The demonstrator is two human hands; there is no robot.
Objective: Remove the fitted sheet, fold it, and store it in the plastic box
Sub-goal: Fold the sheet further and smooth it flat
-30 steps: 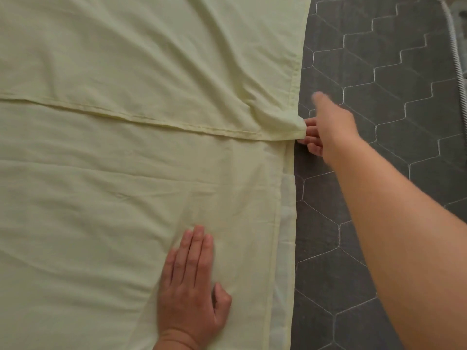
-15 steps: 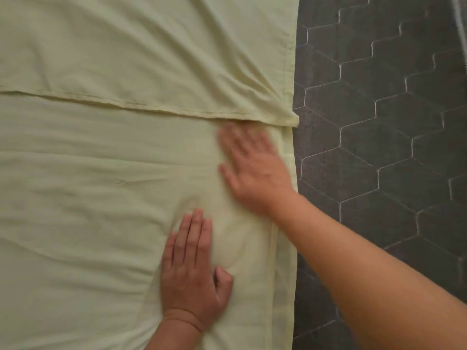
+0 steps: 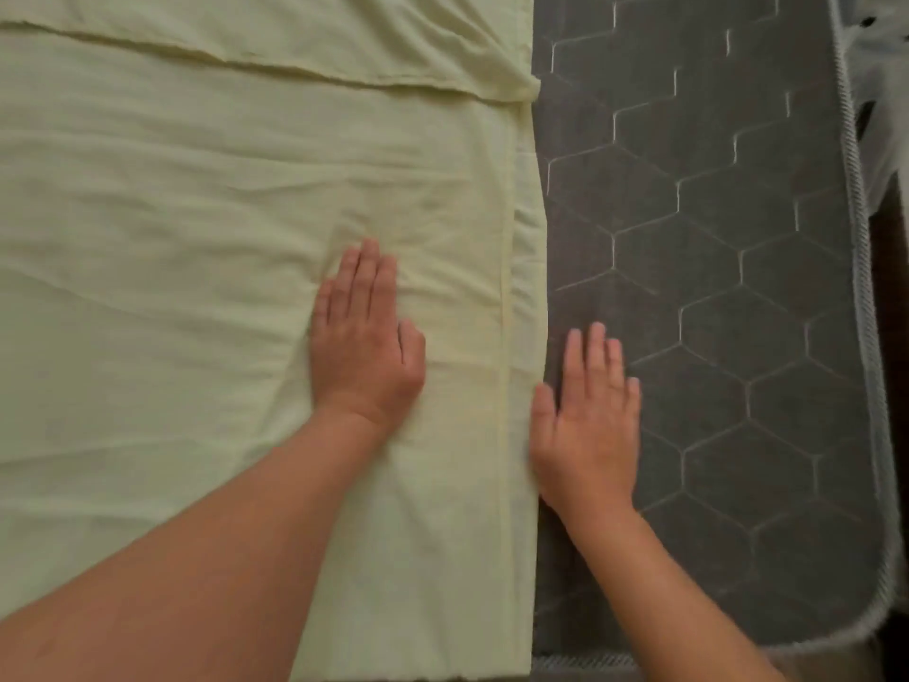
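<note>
A pale yellow sheet (image 3: 196,238) lies spread flat on a grey mattress (image 3: 713,287), covering the left part of it from the near edge to the far end of the view. The right part of the mattress is bare and shows its stitched honeycomb pattern and a corded rim (image 3: 856,238) along the right side. At the far end of the mattress, a folded-over layer of the sheet (image 3: 295,32) lies on top of the rest, and its hemmed edge runs across, slanting a little. A straight hem (image 3: 504,287) runs lengthwise down the sheet, just inside the sheet's right border, where cloth meets bare mattress.

The left hand (image 3: 366,347) rests palm down on the sheet, on the covered part of the mattress. Its fingers (image 3: 366,278) are straight and held together, pointing toward the far end, with the cloth wrinkled under and around them.

The right hand (image 3: 588,425) lies palm down on the bare mattress, just off the sheet. Its fingers (image 3: 590,351) are straight and slightly spread on the grey cover. The thumb lies along the sheet's border; it is not clear whether it touches the cloth. Neither hand grips anything.
</note>
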